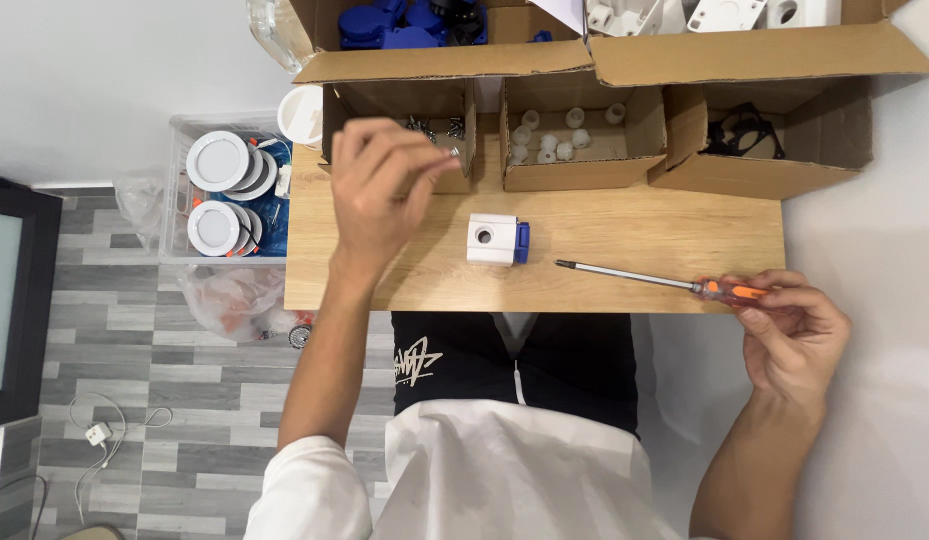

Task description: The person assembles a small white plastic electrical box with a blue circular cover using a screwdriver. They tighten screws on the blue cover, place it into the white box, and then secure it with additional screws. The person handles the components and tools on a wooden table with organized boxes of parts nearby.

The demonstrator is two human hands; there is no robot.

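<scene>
Holding a screwdriver (652,279), the right hand (792,335) sits at the lower right of the frame, its fingers curled shut around the orange handle at the table (624,215) edge. The long thin metal shaft points left, toward the middle of the frame. It looks light and stiff, and the metal part looks smooth and slippery, so the fat orange handle is the best place to hold it.

Up at the left, the left hand (384,185) hovers by a small cardboard box of screws (436,128). Its fingertips are pinched together, maybe on one tiny screw, but I cannot tell for sure.

Between the two hands, in the middle of the frame, a little plastic block (496,239) sits on the table. It is white with a round hole on top and a blue part on its right side. It looks hard and light, and easy to pick up by its flat sides.

Another box holds small white round caps (554,140).
</scene>
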